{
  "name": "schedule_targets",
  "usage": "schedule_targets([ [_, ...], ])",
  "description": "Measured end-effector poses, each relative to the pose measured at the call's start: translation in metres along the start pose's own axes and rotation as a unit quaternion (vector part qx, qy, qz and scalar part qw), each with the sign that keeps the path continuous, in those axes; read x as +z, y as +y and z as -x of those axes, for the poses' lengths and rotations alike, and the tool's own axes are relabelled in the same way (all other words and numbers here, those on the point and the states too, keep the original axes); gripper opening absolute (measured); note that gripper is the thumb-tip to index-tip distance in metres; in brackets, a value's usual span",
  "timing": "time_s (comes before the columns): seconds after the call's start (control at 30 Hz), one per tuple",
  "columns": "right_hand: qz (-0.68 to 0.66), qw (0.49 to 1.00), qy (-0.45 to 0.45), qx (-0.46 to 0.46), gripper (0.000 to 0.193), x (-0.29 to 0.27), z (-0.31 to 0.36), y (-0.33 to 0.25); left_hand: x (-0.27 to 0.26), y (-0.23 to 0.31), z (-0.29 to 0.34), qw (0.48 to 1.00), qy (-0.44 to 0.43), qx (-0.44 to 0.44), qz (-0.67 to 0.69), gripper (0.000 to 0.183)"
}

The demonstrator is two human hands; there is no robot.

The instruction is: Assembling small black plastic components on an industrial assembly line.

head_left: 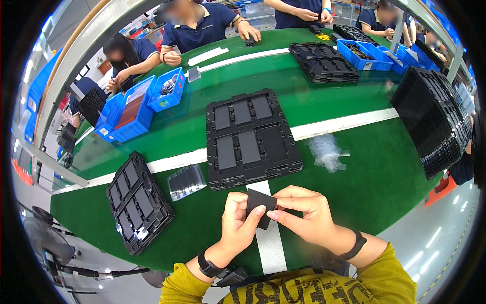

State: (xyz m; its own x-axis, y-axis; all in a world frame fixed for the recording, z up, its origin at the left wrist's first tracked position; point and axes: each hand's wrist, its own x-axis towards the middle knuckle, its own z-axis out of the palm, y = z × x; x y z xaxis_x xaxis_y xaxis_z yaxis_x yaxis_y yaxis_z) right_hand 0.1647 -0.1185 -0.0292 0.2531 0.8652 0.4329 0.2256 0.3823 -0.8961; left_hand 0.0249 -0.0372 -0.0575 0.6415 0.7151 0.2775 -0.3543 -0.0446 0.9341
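Above the green table's near edge, my left hand (238,221) pinches a flat black rectangular piece (260,201), its thumb lying across the front. My right hand (308,213) grips the same piece by its right edge, thumb and fingers closed. The piece tilts; its far side is hidden from me. Just beyond my hands lies a black plastic tray (232,178), stacked on others, with dark grey rectangular pieces in most of its pockets. A second black tray stack (132,188), also holding such pieces, sits to the left.
Between the tray stacks lie clear strips with dark bars (186,181). Crumpled clear film pieces (326,152) lie to the right. A tall black tray stack (428,124) stands at the right edge. Blue bins (132,124) are at the far left. Co-workers (195,28) sit across the table.
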Motion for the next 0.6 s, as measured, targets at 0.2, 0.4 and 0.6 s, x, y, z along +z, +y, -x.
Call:
schedule_targets([
  [0.2,-0.022,0.999,-0.014,0.024,0.021,-0.001,-0.001,0.006,0.002,0.001,0.001,1.000,0.015,0.003,0.005,0.023],
  [0.4,0.001,0.999,-0.054,-0.004,0.022,0.001,-0.005,0.008,0.000,0.001,0.004,0.999,0.034,0.018,-0.015,0.025],
  [0.6,0.058,0.997,-0.023,-0.042,0.026,0.007,-0.003,0.012,-0.002,0.003,0.005,0.998,0.053,0.025,-0.014,0.026],
])
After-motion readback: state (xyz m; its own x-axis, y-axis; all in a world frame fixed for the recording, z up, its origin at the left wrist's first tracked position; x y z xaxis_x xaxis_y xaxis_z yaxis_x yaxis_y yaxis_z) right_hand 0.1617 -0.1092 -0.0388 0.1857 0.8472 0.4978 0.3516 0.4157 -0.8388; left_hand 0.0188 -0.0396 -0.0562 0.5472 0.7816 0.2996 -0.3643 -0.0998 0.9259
